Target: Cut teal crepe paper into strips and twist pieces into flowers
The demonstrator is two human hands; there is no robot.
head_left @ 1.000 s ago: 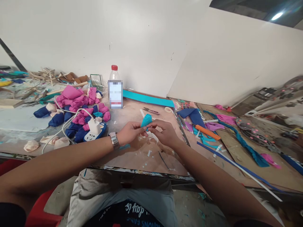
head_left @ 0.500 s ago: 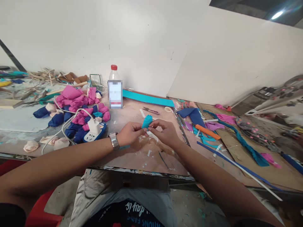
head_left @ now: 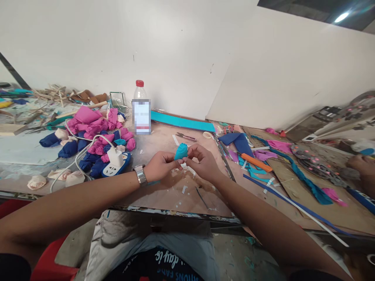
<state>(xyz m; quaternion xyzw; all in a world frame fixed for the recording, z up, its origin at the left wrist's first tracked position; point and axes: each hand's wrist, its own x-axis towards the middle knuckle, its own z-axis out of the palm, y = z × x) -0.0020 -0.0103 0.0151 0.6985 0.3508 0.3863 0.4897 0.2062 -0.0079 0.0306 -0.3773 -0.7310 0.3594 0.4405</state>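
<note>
A small turquoise paper rosette (head_left: 181, 151), rolled and crinkled at the top, is held up over the table between my two hands. My left hand (head_left: 161, 165) pinches its left side and base with thumb and fingers. From the right, my right hand (head_left: 202, 162) grips its lower edge, thumb and index finger close to the left fingertips. A white strip (head_left: 188, 168) shows just beneath the fingers. Behind the hands lie a pair of tweezers-like thin tools (head_left: 186, 136) and a roll of tape (head_left: 207, 135).
Pink, blue and cream rosettes (head_left: 90, 124) pile up at left around a power strip (head_left: 123, 164) with a cable. A bottle (head_left: 140, 91) stands behind. An orange-handled cutter (head_left: 256, 162) and paper scraps lie right. Another person's hand (head_left: 363, 171) is at far right.
The rosette has tilted and shifted slightly left in my fingers, with my right fingers curling higher beside it. Another person's hand has come in at the far right.
</note>
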